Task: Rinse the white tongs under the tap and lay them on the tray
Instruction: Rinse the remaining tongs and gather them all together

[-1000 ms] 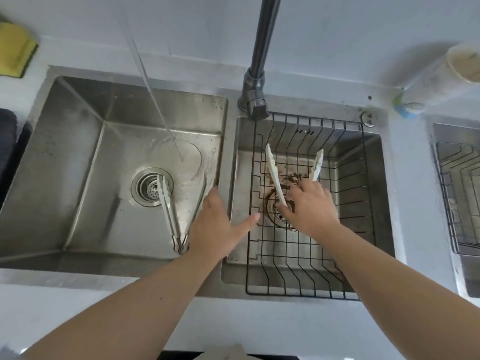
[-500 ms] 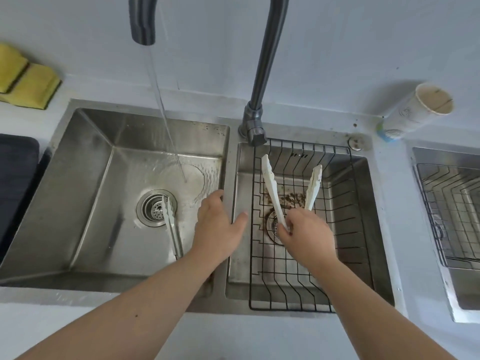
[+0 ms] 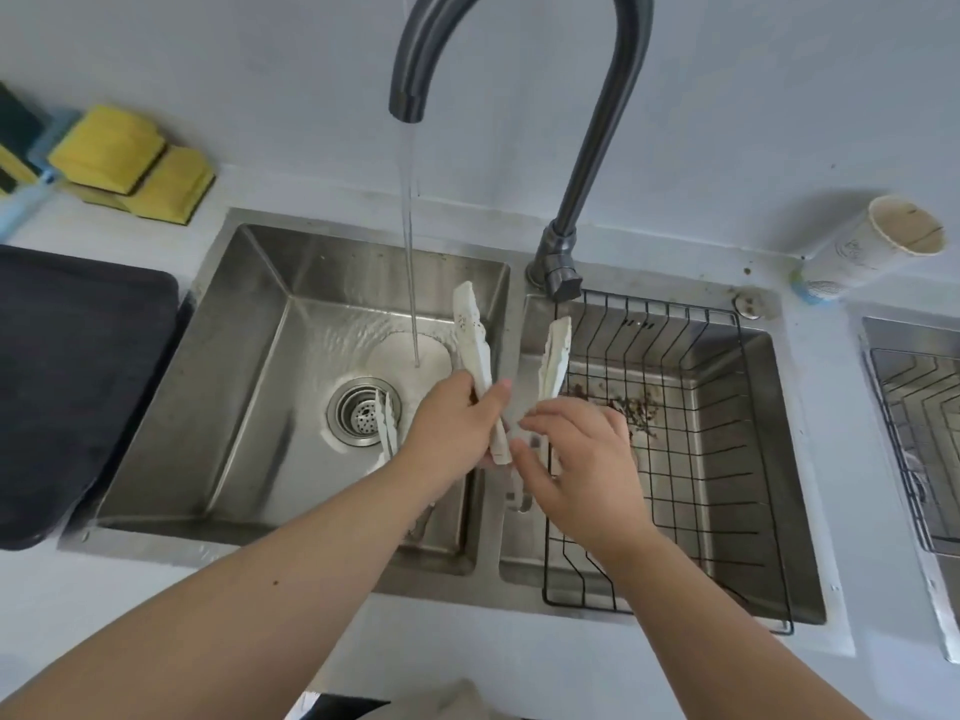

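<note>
The white tongs (image 3: 472, 335) stand spread open, tips up, over the divider between the two sink basins. My left hand (image 3: 457, 423) grips their left arm, thumb across it. My right hand (image 3: 576, 459) holds the right arm and hinge end loosely, the fingers partly spread. Water runs from the tap (image 3: 410, 103) in a thin stream (image 3: 410, 252) into the left basin, just left of the tongs' left tip and apart from it. A dark tray (image 3: 78, 381) lies on the counter left of the sink.
Metal tongs (image 3: 387, 428) lie by the left basin's drain (image 3: 361, 413). A black wire basket (image 3: 727, 459) sits in the right basin over food scraps (image 3: 636, 407). Yellow sponges (image 3: 130, 163) are at back left, a paper cup (image 3: 872, 246) at back right, another wire rack (image 3: 914, 433) at far right.
The white tongs have moved left from over the right basin to the divider. My left hand, resting open on the divider before, has taken hold of their left arm.
</note>
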